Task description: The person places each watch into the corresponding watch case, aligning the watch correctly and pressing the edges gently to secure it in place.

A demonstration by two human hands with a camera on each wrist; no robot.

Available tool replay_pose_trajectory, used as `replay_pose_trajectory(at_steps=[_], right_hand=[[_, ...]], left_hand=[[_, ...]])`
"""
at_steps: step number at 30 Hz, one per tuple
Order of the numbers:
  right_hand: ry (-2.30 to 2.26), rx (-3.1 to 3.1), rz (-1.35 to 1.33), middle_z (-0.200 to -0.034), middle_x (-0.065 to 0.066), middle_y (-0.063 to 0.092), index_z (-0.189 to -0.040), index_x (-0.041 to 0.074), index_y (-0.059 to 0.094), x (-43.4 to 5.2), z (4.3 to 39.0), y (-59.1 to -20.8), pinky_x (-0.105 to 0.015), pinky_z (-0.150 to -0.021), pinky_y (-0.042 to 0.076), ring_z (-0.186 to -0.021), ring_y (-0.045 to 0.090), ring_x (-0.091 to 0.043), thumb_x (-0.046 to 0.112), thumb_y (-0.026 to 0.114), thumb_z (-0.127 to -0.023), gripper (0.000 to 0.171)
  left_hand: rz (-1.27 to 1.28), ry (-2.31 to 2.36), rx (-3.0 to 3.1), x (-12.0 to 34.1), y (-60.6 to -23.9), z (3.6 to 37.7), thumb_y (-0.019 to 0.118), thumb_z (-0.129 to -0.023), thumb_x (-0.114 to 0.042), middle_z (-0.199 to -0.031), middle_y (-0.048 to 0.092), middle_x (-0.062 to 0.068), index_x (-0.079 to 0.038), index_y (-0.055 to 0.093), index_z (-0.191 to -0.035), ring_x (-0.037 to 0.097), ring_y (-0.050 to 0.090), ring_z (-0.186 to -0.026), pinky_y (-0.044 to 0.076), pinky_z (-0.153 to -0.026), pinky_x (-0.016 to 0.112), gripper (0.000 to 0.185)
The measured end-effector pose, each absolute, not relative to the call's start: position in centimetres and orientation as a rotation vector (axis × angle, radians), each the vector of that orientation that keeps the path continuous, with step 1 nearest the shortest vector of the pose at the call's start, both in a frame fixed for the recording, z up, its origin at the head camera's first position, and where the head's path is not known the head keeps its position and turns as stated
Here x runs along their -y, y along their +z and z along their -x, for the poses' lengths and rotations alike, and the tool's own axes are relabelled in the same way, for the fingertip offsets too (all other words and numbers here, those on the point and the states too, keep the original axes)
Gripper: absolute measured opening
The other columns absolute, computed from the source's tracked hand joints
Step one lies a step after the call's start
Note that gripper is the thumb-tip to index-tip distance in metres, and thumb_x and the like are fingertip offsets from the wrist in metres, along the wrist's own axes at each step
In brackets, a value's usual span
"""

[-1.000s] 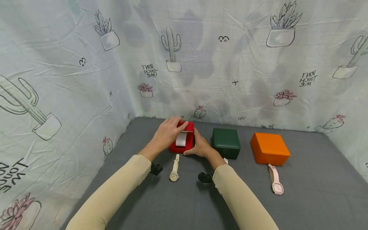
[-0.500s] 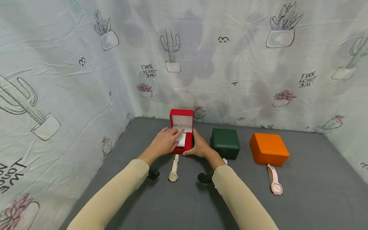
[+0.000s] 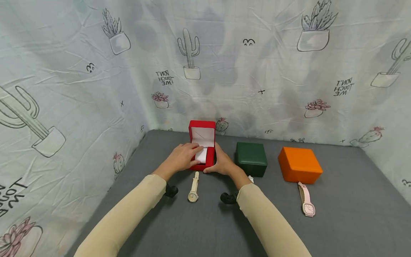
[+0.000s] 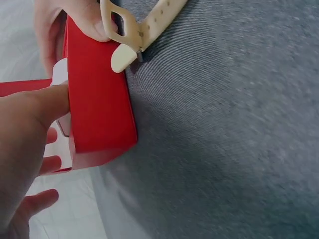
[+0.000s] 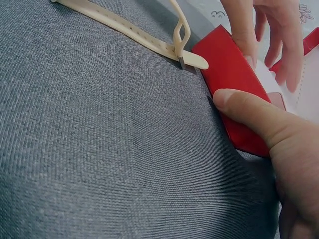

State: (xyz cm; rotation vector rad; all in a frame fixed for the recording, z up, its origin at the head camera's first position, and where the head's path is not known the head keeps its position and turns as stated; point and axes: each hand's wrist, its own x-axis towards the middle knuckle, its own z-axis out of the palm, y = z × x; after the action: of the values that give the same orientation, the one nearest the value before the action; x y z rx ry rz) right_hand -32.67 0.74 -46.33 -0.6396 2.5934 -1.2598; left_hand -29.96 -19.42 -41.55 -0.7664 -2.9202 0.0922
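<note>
- The red box (image 3: pixel 202 150) stands open near the back of the grey worktop (image 3: pixel 205 221), its lid upright and showing a pale lining, with a white cushion inside the base.
- The left hand (image 3: pixel 181 159) rests on the box's left side; its fingers (image 4: pixel 47 99) reach over the front rim toward the cushion, thumb pressed flat on the outer wall.
- The right hand (image 3: pixel 223 164) braces the box's right side, thumb (image 5: pixel 244 107) lying flat along the red front wall; how the other fingers lie behind the box I cannot tell.
- A cream watch (image 3: pixel 194 187) lies flat just in front of the box, its strap end all but touching the red wall in the wrist views.
- A dark green box (image 3: pixel 251 159) sits shut just right of the right hand, and an orange box (image 3: pixel 299 165) sits further right, also shut.
- A pink watch (image 3: pixel 306 200) lies in front of the orange box.
</note>
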Motion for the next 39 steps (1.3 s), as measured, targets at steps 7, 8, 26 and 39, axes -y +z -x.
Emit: replay_pose_trajectory(at_steps=[7, 8, 26, 39], right_hand=[[-1.253, -2.603, 0.66, -0.15, -0.005, 0.037, -0.155, 0.02, 0.007, -0.8, 32.7, -46.5, -0.047, -0.105, 0.044, -0.13, 0.045, -0.025, 0.032, 0.089, -0.066, 0.122], [-1.249, -2.605, 0.661, -0.15, -0.005, 0.036, -0.155, 0.02, 0.007, -0.8, 32.7, -46.4, -0.046, -0.106, 0.044, -0.13, 0.045, -0.025, 0.032, 0.09, -0.066, 0.122], [-1.236, -2.612, 0.65, -0.152, -0.004, 0.033, -0.155, 0.02, 0.006, -0.6, 32.8, -46.8, -0.045, -0.108, 0.043, -0.131, 0.042, -0.022, 0.031, 0.088, -0.067, 0.12], [-1.234, -2.613, 0.628, -0.152, -0.005, 0.032, -0.154, 0.018, 0.006, -0.6, 32.6, -46.6, -0.045, -0.109, 0.042, -0.132, 0.04, -0.023, 0.032, 0.088, -0.068, 0.12]], left_hand=[[0.728, 0.002, 3.062, 18.6, -41.4, 30.6, 0.072, -0.086, -0.038, -0.141, 0.053, 0.007, -0.019, 0.049, -0.142, 0.024, 0.051, -0.126, 0.045, -0.104, 0.05, 0.064], [0.723, -0.011, 3.077, 18.6, -41.4, 30.8, 0.072, -0.085, -0.037, -0.141, 0.053, 0.007, -0.018, 0.048, -0.142, 0.025, 0.05, -0.126, 0.045, -0.104, 0.051, 0.065], [0.831, -0.039, 3.073, 18.1, -41.9, 31.4, 0.071, -0.086, -0.032, -0.141, 0.049, 0.01, -0.012, 0.043, -0.14, 0.026, 0.045, -0.128, 0.04, -0.109, 0.05, 0.065], [0.864, -0.288, 3.051, 18.8, -40.8, 31.0, 0.073, -0.085, -0.027, -0.137, 0.046, 0.009, -0.013, 0.04, -0.136, 0.024, 0.05, -0.117, 0.045, -0.106, 0.043, 0.063]])
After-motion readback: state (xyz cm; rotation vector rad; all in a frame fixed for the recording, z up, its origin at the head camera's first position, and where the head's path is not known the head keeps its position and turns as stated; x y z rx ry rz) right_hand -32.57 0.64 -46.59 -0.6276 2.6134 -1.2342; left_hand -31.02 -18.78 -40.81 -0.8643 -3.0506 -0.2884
